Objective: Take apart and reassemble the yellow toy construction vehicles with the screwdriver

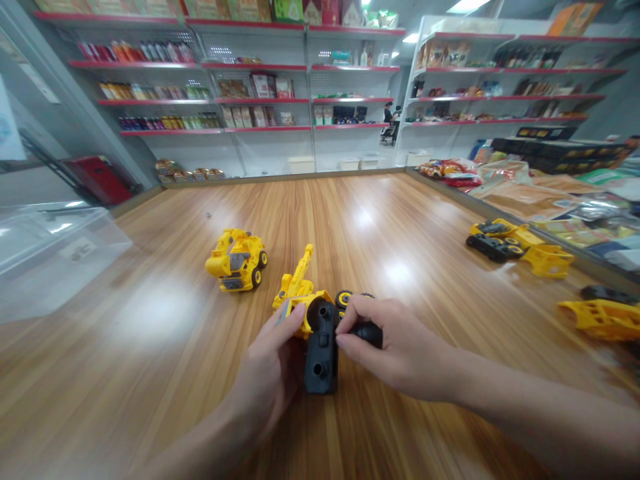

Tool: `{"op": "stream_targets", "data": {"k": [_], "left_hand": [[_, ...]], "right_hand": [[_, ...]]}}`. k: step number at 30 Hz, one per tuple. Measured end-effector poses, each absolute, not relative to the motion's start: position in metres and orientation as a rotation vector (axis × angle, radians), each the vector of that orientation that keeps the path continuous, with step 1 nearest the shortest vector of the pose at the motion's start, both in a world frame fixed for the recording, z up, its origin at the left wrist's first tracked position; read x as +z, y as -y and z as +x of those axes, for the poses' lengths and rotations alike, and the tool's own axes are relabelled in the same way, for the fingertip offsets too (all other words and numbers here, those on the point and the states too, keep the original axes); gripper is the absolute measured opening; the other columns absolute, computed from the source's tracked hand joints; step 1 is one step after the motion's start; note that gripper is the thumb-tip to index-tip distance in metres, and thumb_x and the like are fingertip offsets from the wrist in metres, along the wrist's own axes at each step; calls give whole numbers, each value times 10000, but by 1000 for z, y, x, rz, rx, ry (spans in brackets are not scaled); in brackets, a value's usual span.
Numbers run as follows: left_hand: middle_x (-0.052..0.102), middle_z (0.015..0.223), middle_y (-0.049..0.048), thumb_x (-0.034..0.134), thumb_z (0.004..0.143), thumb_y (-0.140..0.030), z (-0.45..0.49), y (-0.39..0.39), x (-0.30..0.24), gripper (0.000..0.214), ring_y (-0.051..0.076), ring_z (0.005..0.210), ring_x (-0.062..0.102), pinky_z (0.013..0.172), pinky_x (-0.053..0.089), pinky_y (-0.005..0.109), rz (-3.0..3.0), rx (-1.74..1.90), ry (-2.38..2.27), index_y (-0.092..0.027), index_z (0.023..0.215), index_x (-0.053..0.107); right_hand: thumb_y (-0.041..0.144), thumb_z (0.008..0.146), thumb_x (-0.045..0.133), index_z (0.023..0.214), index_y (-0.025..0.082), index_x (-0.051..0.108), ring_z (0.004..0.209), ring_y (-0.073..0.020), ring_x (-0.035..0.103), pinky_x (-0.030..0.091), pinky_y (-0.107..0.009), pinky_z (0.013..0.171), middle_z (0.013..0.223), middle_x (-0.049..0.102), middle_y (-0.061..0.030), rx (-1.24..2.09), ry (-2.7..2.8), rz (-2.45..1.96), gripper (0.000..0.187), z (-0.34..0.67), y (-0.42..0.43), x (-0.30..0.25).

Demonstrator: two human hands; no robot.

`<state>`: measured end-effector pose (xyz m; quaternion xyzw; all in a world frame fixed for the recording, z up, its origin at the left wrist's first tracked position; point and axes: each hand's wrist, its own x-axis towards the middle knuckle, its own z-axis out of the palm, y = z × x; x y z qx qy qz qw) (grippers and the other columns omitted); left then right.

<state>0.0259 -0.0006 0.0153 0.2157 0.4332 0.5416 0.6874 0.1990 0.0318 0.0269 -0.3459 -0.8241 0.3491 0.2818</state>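
My left hand (273, 363) is closed around a yellow toy crane truck (297, 293), its boom pointing away from me and a black chassis piece (321, 360) facing up toward me. Against the right side of this chassis, my right hand (395, 340) is closed in a pinch. A black, rounded screwdriver handle (369, 333) shows under its fingers; the tip is hidden by the fingertips. Just beyond the right hand are black toy wheels (345, 299) with yellow hubs, partly covered by the fingers.
A yellow toy truck (237, 260) stands left of my hands on the wooden table (165, 387). Other yellow and black toy vehicles (500, 241) lie at the right. A clear plastic bin (55, 260) is at the left edge. Packaged goods (530, 193) border the right side; shelves (260, 67) stand behind.
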Motion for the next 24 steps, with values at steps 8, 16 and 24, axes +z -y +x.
{"op": "stream_targets", "data": {"k": [8, 16, 24], "left_hand": [[695, 961, 43, 666, 842, -338, 27, 1, 10, 308, 198, 838, 651, 696, 494, 270, 636, 1309, -955, -189, 1110, 633], [687, 779, 49, 581, 883, -385, 24, -1, 15, 287, 163, 619, 614, 516, 462, 247, 379, 1117, -996, -156, 1024, 680], [672, 748, 51, 591, 877, -371, 21, -2, 9, 284, 135, 556, 588, 470, 462, 235, 290, 1014, -964, -145, 1008, 705]], "right_hand": [[174, 822, 570, 737, 165, 567, 560, -79, 480, 362, -204, 516, 632, 543, 38, 1172, 2068, -1075, 86, 196, -36, 21], [224, 856, 572, 778, 159, 586, 588, -100, 525, 394, -226, 538, 656, 591, 11, 1364, 1907, -1018, 103, 195, -34, 22], [182, 844, 581, 769, 161, 605, 636, -96, 503, 395, -226, 582, 697, 579, 23, 1131, 2013, -970, 81, 196, -29, 25]]}}
